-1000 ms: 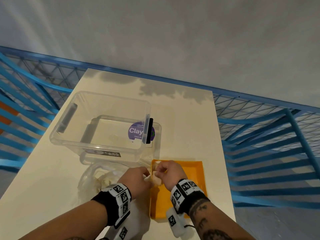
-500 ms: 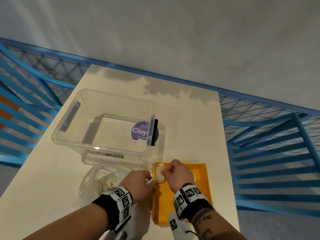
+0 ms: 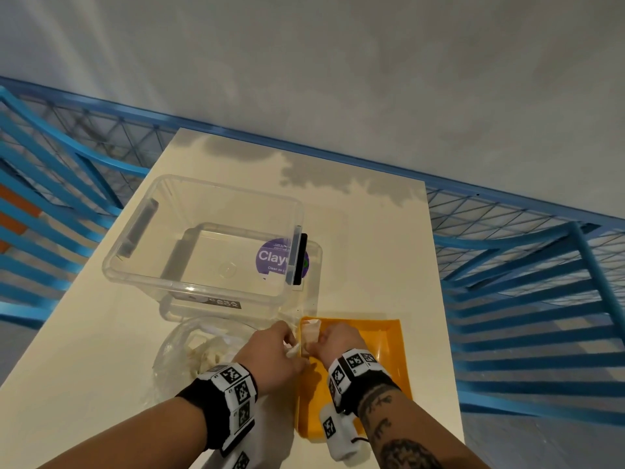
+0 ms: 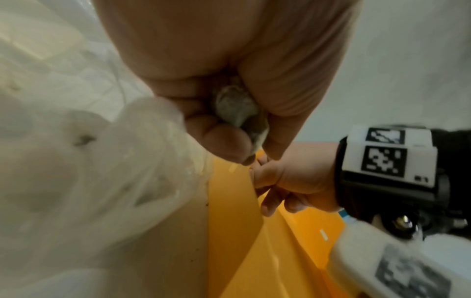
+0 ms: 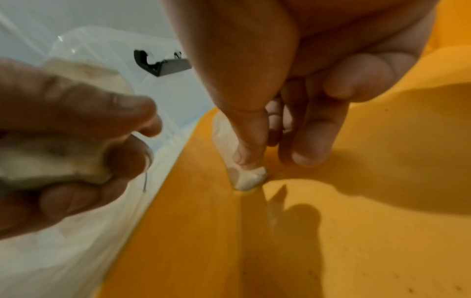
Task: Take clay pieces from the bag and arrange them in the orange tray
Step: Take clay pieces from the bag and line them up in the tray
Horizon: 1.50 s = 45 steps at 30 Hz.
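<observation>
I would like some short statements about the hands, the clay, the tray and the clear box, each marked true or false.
1. The right hand pinches a white clay piece over the orange tray. True.
2. The left hand is open and holds nothing. False: it grips a lump of clay.
3. The clear plastic box is full of clay pieces. False: no clay is seen inside it.
4. The plastic bag lies left of the tray. True.
5. The tray stands inside the clear box. False: it lies on the table, nearer the person than the box.
</observation>
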Motion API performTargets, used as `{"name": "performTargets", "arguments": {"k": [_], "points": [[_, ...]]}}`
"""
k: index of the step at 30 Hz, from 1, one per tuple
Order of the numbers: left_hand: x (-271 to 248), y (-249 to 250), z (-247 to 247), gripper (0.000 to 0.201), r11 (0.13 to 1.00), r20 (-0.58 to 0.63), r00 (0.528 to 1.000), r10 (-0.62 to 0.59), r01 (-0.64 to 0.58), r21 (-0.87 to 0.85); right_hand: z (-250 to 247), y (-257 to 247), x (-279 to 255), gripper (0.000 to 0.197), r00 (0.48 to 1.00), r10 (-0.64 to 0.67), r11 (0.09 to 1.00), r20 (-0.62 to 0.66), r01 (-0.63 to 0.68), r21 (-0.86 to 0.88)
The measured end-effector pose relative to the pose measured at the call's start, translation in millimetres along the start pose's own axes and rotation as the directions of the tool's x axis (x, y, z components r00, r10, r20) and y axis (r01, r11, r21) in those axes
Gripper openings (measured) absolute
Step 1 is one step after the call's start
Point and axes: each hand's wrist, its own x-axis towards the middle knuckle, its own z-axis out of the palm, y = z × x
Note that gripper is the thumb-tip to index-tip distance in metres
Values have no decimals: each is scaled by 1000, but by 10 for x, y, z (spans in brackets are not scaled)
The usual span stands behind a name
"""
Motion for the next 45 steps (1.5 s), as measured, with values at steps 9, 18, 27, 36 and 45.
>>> {"name": "performTargets", "arguments": {"k": [9,18,27,36,45], "points": [[-130,191,-160,13,852,82,994,77,-23,-524,-242,232,-491,4,948,-307,791,-84,303,532],[-265,403,-124,12,884,-33,982,186,-182,-431,-327,320,-843,8,868,-410,628,-282,492,602],[-358,485,-125,14,888,22,973,231,-202,-413,-372,357,-842,11,855,-330,594,-401,518,616],[-316,307,-144,9,889,-42,994,105,-112,-445,-294,444,-722,6,872,-351,717,-340,484,502],[-126,40,-43,13,977,-95,993,-73,53,-204,58,453,-334,17,971,-232,958,-54,238,161]]}}
